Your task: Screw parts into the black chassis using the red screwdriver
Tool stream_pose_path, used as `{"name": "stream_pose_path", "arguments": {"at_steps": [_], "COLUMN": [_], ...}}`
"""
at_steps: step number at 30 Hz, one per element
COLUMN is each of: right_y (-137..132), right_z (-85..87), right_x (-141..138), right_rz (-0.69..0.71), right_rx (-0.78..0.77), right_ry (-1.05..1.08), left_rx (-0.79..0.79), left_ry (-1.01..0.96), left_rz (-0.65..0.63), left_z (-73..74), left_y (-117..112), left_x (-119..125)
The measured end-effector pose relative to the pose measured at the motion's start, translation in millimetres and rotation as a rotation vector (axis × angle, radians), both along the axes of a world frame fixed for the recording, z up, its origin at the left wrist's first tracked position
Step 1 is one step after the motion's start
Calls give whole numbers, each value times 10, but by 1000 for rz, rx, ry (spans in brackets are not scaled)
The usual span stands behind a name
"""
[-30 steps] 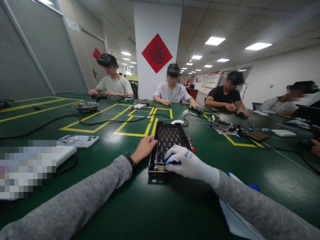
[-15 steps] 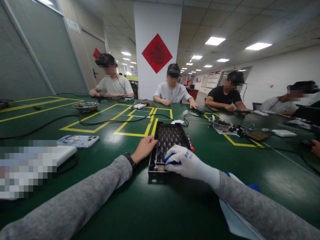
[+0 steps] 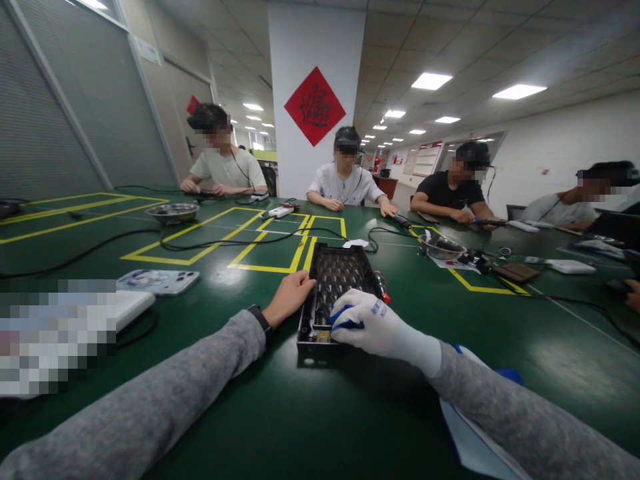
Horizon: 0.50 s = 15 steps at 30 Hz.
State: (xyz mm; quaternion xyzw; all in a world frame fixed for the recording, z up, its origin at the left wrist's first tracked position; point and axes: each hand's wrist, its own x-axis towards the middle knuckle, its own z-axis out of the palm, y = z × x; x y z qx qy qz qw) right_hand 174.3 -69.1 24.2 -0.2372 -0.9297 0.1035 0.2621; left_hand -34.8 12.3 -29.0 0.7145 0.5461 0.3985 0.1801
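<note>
In front of me a black screwdriver bit case (image 3: 320, 347) lies on the green table, with rows of small metal bits (image 3: 341, 275) in its tray. My left hand (image 3: 290, 297), bare and with a dark wristband, is closed against the case's left wall, its fingertips hidden. My right hand (image 3: 367, 323) wears a white glove with blue fingers. Its fingers are bent together over the near right part of the tray. Whatever they pinch, if anything, is hidden under the glove. Beyond it, a small red and dark object (image 3: 382, 287) sits against the case's right side.
A phone (image 3: 159, 282) and a white box-like item (image 3: 133, 310) lie at left. Metal bowls (image 3: 173, 213) stand farther off, with black cables (image 3: 225, 241) across the table. A blue-and-white item (image 3: 483, 427) lies under my right forearm. Several people sit opposite.
The view has shifted very slightly. Both hands stay in the same places at the bit case.
</note>
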Motion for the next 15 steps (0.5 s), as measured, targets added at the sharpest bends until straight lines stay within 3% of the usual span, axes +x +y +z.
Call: {"name": "stream_pose_path", "arguments": {"at_steps": [7, 15], "right_y": [9, 3], "right_z": [-10, 0], "right_x": [-4, 0], "right_rz": [10, -4], "right_rx": [66, -31], "right_ry": [-39, -6], "left_rx": [-4, -123], "left_ry": [-39, -226], "left_rz": [-28, 36], "left_z": [19, 92], "left_y": [-18, -67], "left_x": [13, -11]}}
